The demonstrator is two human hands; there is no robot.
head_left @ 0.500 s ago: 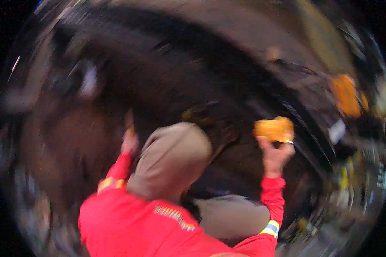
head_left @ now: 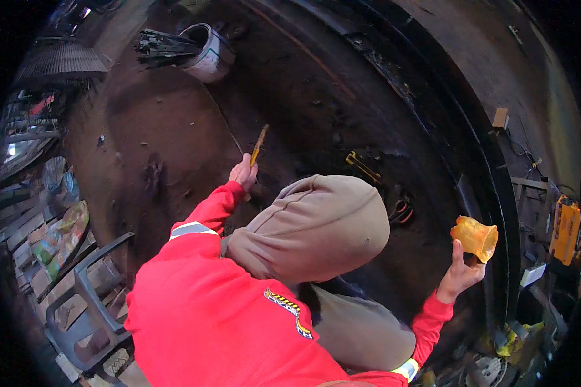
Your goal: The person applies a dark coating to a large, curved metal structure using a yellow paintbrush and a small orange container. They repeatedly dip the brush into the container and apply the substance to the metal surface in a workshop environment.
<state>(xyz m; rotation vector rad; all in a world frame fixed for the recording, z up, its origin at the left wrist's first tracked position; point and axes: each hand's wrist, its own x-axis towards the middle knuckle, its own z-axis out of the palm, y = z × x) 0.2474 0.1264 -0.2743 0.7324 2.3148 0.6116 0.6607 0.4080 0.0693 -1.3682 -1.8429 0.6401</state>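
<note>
My left hand (head_left: 244, 174) is closed round a slim yellow tool (head_left: 259, 145) with a brown upper end; its exact kind does not show. A thin dark rod or wire (head_left: 223, 119) runs from that hand towards the bucket. Whether the hand grips it too, I cannot tell. Held up at the right, my right hand (head_left: 461, 277) is closed on an amber cup-shaped piece (head_left: 474, 237) with a flared rim. Beyond my knees lie a yellow bar-shaped tool (head_left: 363, 168) and a red-and-black loop-handled tool (head_left: 401, 211).
A white bucket (head_left: 212, 61) holding dark sticks stands on the dark floor (head_left: 168, 122). A long black curved-looking beam (head_left: 461, 109) passes on my right, with an orange device (head_left: 565, 229) beyond it. At lower left are a grey plastic chair (head_left: 87, 284) and scrap pieces.
The view has swung round and is now sharp instead of blurred. Both hands still hold their things; the amber piece has tilted, its flared rim now facing right.
</note>
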